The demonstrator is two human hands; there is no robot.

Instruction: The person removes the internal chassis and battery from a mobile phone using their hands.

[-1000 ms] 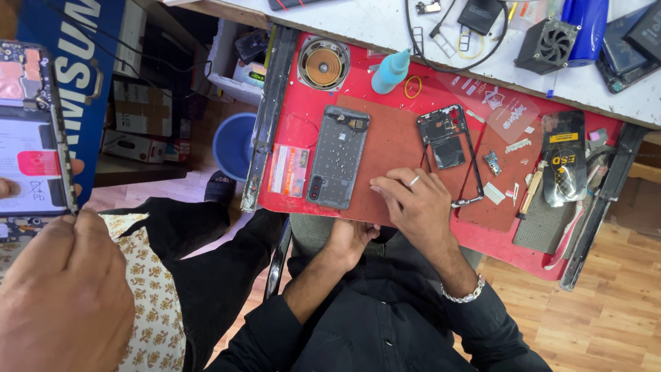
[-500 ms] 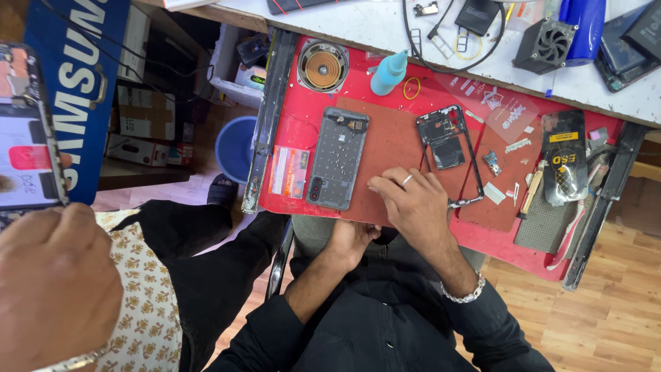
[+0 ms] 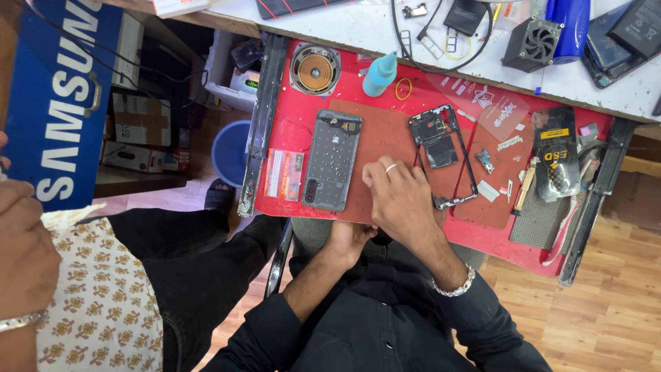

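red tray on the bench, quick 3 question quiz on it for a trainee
1. True or false: in the picture, the grey phone back cover lies left of the co-worker's ringed hand.
2. What colour is the squeeze bottle at the far edge of the red tray?
3. The black phone frame lies on: A the brown mat; B the wooden floor; C the white bench.
Key: 1 true; 2 light blue; 3 A.

Red tray (image 3: 289,200), brown mat (image 3: 385,138), perhaps teal bottle (image 3: 380,74)
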